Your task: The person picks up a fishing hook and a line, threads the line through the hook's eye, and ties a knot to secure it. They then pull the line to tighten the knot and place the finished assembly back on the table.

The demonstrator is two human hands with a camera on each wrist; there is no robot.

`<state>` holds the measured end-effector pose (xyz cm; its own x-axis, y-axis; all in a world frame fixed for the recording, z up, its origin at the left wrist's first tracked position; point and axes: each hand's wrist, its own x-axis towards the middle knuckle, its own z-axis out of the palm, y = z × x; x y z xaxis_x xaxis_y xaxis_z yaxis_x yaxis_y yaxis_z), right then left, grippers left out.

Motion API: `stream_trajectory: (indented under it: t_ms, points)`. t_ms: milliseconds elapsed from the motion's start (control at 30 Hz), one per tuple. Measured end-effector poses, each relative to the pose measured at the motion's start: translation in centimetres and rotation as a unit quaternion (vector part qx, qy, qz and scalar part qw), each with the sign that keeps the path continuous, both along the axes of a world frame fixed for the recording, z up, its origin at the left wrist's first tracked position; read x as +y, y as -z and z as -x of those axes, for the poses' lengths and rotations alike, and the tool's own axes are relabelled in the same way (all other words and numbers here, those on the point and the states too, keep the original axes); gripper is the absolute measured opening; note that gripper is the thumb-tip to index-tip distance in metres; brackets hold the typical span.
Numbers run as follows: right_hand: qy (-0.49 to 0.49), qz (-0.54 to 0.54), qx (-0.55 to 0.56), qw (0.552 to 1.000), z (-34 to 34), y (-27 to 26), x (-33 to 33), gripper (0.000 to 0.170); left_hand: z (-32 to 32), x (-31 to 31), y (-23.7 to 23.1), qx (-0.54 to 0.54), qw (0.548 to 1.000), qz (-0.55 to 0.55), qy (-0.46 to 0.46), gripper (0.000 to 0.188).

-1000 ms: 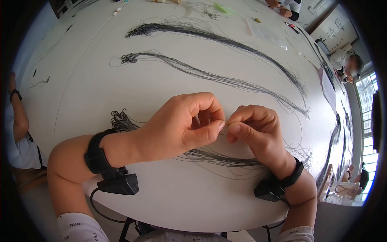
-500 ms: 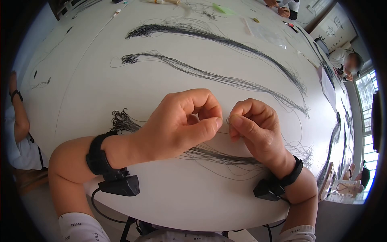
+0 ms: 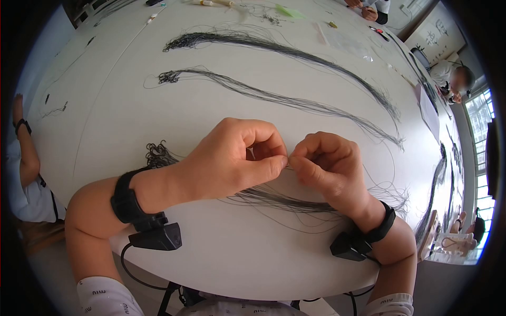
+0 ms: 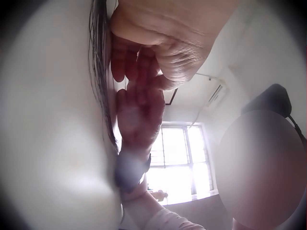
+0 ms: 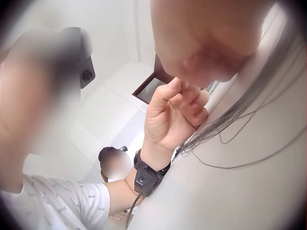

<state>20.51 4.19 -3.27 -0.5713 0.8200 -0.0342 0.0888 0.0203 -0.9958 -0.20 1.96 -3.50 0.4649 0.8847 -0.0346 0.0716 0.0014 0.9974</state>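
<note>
Thumb and forefinger of my left hand [image 3: 232,155] pinch together at the middle of the head view. My right hand [image 3: 332,166] meets them fingertip to fingertip, its thumb and forefinger also pinched. What they hold between them is a thin line, almost wholly hidden by the fingertips. Below both hands lies a bundle of dark thin lines [image 3: 284,201], with curled, hook-shaped ends [image 3: 158,155] showing past my left wrist. In the right wrist view the left hand [image 5: 170,117] has its fingers curled, and the same bundle [image 5: 230,112] runs close beside it.
Farther up the white table [image 3: 121,116] lie a thinner bundle [image 3: 253,94] and a thicker one [image 3: 274,46], both with hooked left ends. A clear plastic bag [image 3: 348,45], green paper [image 3: 290,10] and red-handled tool [image 3: 378,32] lie beyond. Another person [image 3: 456,79] sits at right.
Half a second ago the hands stood slightly apart, with a small curved piece showing at the right fingertips. The right hand has moved left, and the fingertips meet again, covering that piece.
</note>
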Motion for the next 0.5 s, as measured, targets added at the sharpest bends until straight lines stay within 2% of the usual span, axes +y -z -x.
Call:
stream_trajectory:
  t_ms: [200,400,500]
  points:
    - [-0.015,0.055,0.063,0.996,0.03,0.49,0.15,0.01,0.22,0.1,-0.15,-0.031,0.999,0.026,0.0,0.013]
    - [-0.028,0.081,0.045,0.995,-0.1,-0.16,0.09,0.009,0.3,0.12,-0.08,-0.033,0.999,0.012,0.025,0.014]
    - [-0.016,0.06,0.047,0.997,0.0,-0.07,-0.17,0.008,0.28,0.03,-0.17,-0.033,0.999,0.006,0.043,0.014]
